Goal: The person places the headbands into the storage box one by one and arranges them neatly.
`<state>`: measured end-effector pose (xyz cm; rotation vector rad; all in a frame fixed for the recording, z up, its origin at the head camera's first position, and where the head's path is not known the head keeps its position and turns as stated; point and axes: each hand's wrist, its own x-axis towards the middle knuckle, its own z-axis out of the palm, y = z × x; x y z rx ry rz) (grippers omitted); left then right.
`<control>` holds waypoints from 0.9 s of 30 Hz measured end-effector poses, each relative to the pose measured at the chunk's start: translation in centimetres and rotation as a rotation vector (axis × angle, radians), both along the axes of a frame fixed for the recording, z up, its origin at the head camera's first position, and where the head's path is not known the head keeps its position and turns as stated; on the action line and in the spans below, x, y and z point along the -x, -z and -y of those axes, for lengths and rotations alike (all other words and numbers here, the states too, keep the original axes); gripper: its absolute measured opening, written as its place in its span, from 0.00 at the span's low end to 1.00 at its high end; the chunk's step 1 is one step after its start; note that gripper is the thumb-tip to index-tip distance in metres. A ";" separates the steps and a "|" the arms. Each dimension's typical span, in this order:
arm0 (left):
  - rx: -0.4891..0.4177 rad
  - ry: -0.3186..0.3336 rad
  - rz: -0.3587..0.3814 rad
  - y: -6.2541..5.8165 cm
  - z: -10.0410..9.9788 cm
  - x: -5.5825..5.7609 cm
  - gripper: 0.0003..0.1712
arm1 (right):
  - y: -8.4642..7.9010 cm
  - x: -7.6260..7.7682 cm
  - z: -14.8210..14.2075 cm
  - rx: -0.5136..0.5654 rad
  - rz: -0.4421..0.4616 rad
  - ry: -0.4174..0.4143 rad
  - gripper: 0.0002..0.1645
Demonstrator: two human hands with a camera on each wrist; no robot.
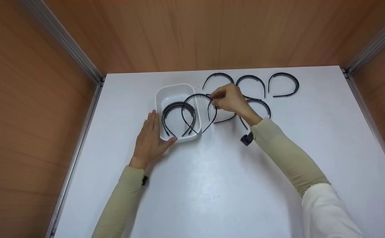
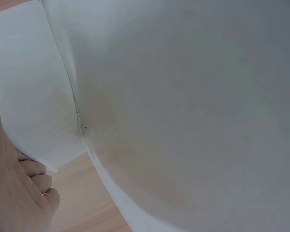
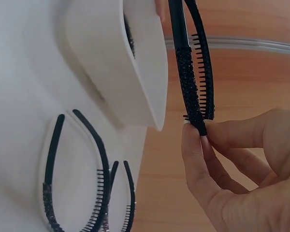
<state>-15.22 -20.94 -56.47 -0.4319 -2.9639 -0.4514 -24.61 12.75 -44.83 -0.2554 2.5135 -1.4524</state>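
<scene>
A white rectangular tub (image 1: 185,139) stands left of centre on the table, with several black toothed headbands (image 1: 179,104) lying together in it. Straight fingers of my left hand (image 1: 148,142) rest along the tub's left side, the thumb near its front corner. Between thumb and fingertips my right hand (image 1: 230,99) pinches another black headband (image 1: 197,95), its loop over the tub's right part. In the right wrist view this headband (image 3: 186,72) shows a glittery outer band and inner teeth, raised beside the tub wall (image 3: 106,53). The left wrist view shows only the tub's outside (image 2: 34,82) and part of the hand.
More black headbands lie on the white table (image 1: 205,198) behind and right of the tub, including one at the far right (image 1: 293,79). My right hand partly covers some. Wooden panels (image 1: 192,36) enclose the back and sides.
</scene>
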 end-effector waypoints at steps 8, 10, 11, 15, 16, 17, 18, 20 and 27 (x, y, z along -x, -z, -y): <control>-0.018 -0.019 0.020 -0.1 -0.1 0.1 0.71 | 0.0 0.6 0.8 0.039 -0.007 0.020 0.11; -0.020 -0.024 0.033 -0.1 -0.1 0.1 0.72 | 0.1 0.7 0.9 0.032 -0.003 0.024 0.11; -0.022 -0.025 0.036 -0.1 -0.1 0.1 0.72 | 0.2 0.7 1.0 0.027 0.000 0.028 0.11; -0.027 -0.022 0.037 0.0 -0.1 0.0 0.72 | 0.3 1.0 1.4 0.033 0.007 0.029 0.11; -0.026 -0.021 0.035 0.0 -0.1 0.0 0.72 | 0.3 1.1 1.6 0.036 0.008 0.030 0.11; -0.026 -0.020 0.034 0.0 -0.1 0.0 0.72 | 0.3 1.2 1.7 0.041 0.008 0.030 0.11; -0.026 -0.019 0.032 0.0 -0.2 0.0 0.72 | 0.4 1.2 1.9 0.047 0.006 0.031 0.11; -0.024 -0.019 0.031 -0.1 -0.2 0.0 0.72 | 0.5 1.4 2.2 0.042 0.002 0.033 0.11; -0.018 -0.012 0.003 -0.1 -0.1 0.0 0.71 | 0.6 1.8 4.0 -0.025 -0.068 0.011 0.11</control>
